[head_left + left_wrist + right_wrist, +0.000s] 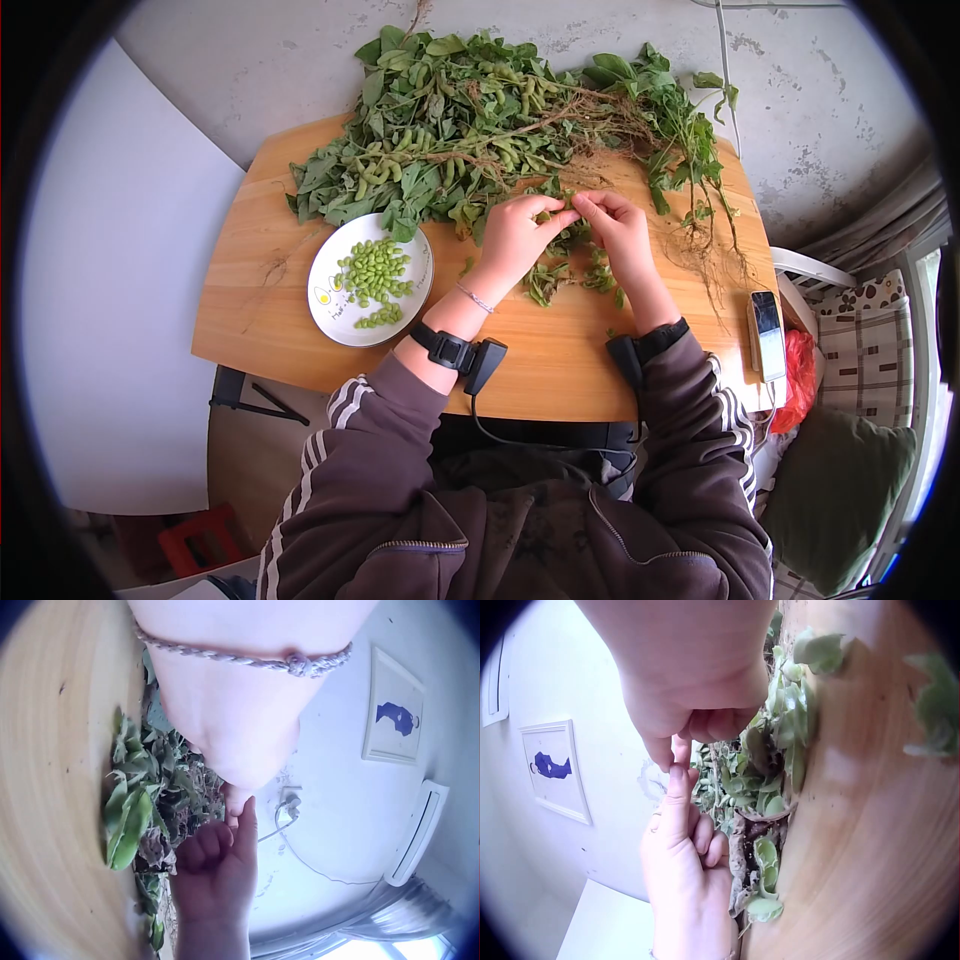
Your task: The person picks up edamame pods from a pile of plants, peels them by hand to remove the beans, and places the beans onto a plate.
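My left hand (517,238) and right hand (622,232) meet fingertip to fingertip over the table, thumbs and forefingers pinching a small green soybean pod (568,196), mostly hidden by the fingers. In the wrist views the remaining fingers of the left hand (690,862) and right hand (214,877) are curled in. Below them lie split, emptied pods (545,282) and scraps of leaf. Left of the left hand, a white plate (322,268) with a printed egg pattern holds a scatter of shelled green soybeans (374,270).
A big heap of soybean plants (440,110) with leaves, pods and roots covers the back of the wooden table (500,370). At the right edge a phone (767,335) stands with a cable attached. A green cushion (840,490) lies on the seat at the right.
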### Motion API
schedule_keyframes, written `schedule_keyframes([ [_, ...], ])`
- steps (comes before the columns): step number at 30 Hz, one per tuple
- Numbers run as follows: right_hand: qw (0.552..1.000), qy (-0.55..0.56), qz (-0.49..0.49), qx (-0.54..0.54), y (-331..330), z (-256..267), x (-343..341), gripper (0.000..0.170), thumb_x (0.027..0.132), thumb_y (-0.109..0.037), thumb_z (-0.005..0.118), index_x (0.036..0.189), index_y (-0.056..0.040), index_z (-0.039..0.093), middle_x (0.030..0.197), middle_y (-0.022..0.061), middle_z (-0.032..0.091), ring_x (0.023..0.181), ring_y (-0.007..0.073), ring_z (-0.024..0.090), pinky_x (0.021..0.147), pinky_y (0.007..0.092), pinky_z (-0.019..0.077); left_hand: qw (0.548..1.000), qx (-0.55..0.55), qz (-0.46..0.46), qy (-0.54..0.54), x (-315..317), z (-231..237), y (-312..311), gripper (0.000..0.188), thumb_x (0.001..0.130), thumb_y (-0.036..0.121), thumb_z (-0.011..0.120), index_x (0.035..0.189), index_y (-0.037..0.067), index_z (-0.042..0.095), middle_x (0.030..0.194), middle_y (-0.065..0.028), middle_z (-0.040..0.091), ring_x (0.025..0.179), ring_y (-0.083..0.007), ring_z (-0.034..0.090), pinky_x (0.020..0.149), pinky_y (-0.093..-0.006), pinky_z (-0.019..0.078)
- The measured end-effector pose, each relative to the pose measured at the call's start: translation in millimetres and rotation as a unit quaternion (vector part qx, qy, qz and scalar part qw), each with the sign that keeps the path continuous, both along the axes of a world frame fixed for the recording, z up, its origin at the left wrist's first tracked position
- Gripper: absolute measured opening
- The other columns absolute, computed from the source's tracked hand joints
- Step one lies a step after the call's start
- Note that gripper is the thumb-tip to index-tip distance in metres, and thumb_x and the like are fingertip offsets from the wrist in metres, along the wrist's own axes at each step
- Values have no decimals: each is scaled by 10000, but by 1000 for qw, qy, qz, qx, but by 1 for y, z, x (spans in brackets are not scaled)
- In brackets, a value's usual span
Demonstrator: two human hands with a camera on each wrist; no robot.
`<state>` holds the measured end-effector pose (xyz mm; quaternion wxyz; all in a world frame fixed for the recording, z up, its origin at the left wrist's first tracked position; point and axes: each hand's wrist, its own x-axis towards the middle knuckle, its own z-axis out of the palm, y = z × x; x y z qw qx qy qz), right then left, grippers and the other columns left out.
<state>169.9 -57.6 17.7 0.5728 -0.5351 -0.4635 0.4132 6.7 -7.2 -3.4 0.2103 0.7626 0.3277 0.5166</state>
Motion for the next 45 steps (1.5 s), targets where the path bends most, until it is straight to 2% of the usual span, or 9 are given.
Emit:
schedule_keyframes([
  [4,1000,-17,22,6,1,-3,4,231,905,-215,744,1011,-10,730,642,-102,481,555,10,391,495,199,293,996,69,30,45,-1,-5,2,219,787,225,835,858,46,730,778,-73,709,610,-184,659,535,-300,499],
  [7,999,-32,23,18,3,-9,5,219,894,-202,747,996,-9,733,640,-104,450,562,16,376,502,206,289,994,74,45,68,-1,-4,-2,180,800,238,788,839,87,700,786,-74,698,644,-268,670,551,-353,511],
  [12,992,-120,11,40,6,-16,3,203,874,-198,755,985,-30,731,622,-92,400,565,28,352,507,224,282,982,91,75,144,-5,2,-7,187,807,207,787,849,80,656,802,-61,698,618,-224,669,539,-341,514],
  [22,992,-119,9,47,7,-21,0,151,855,-157,723,890,-17,678,619,-64,482,572,28,416,516,222,347,958,182,45,219,-9,8,-10,201,772,183,777,842,92,612,754,-40,626,673,-249,642,554,-362,509],
  [27,996,-84,0,45,7,-21,1,132,843,-120,683,828,-6,618,648,-51,550,577,28,470,519,209,370,953,209,23,217,-7,9,-12,199,770,167,769,837,84,601,757,-46,604,671,-254,634,551,-363,507],
  [34,999,22,33,4,3,-15,3,117,854,-110,669,807,-46,583,665,-54,531,559,26,440,502,209,334,961,208,14,181,-5,8,-12,158,815,153,730,814,83,588,749,-52,592,677,-251,635,554,-369,502],
  [37,998,57,40,10,4,-17,4,125,866,-113,663,802,-57,572,656,-59,508,548,28,421,494,211,316,981,159,14,108,-2,7,-12,164,816,188,753,822,72,638,755,-64,630,663,-268,644,557,-371,511],
  [43,996,70,50,16,5,-18,6,134,878,-119,655,800,-65,561,649,-63,492,544,31,411,499,207,311,989,112,10,97,0,6,-12,203,798,205,814,824,46,690,766,-70,675,611,-248,645,537,-340,509],
  [45,996,74,50,19,5,-18,6,134,889,-129,661,814,-62,572,648,-66,492,544,32,413,502,206,312,998,48,-1,48,3,2,-11,210,806,228,804,826,53,690,779,-84,686,596,-251,653,544,-344,512],
])
